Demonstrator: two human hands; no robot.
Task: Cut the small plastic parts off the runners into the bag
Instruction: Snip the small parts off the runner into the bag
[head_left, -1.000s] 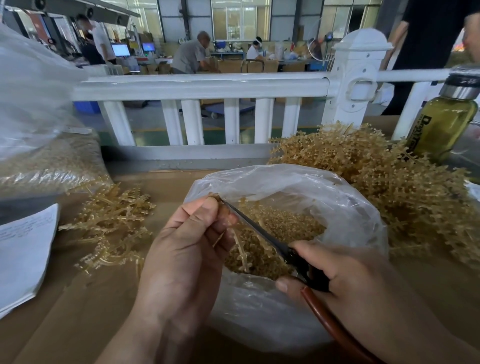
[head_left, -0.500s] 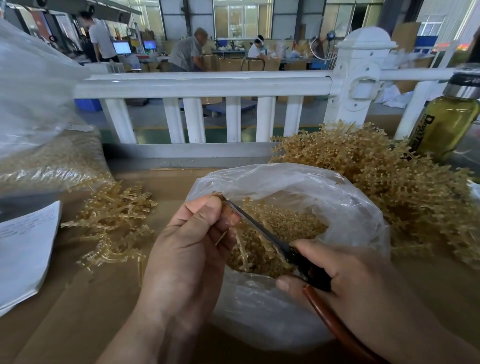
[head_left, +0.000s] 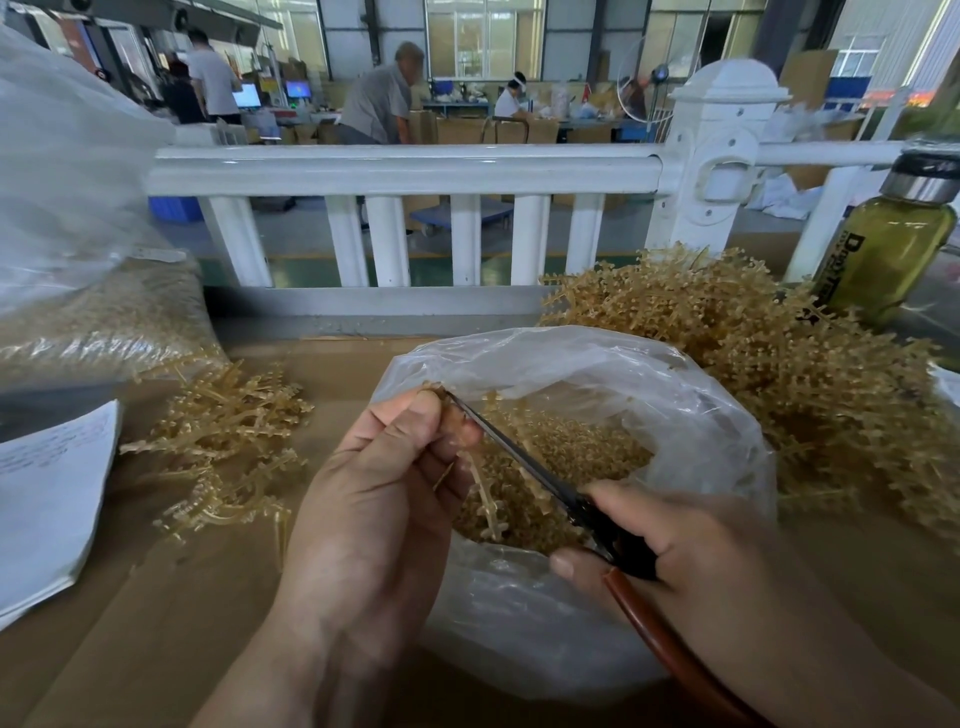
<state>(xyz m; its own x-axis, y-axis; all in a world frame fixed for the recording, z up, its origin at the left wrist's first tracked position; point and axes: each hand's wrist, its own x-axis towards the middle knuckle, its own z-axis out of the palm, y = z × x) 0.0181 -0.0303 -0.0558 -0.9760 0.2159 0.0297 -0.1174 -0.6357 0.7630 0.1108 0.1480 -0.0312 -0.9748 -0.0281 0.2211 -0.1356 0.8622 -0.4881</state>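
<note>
Several sheets of paper (head_left: 47, 499) lie at far left on the brown table (head_left: 130, 623), with a filled sack (head_left: 104, 322) at their 12 o'clock. Just right, a loose pile of runners (head_left: 228, 447) spreads, with a strip of bare table between it and the left hand (head_left: 374, 509). That hand pinches a runner (head_left: 485, 493) over the open mouth of the bag (head_left: 597, 364), small parts (head_left: 576, 457) heaped inside. The scissors (head_left: 540, 478) point to 10 o'clock, tip at the left thumb, handles gripped by the right hand (head_left: 701, 561) at the bag's 4 o'clock rim. A larger runner heap (head_left: 779, 374) sits just beside the bag at 2 o'clock; a bottle (head_left: 883, 244) stands beyond it by the white railing (head_left: 405, 169).
</note>
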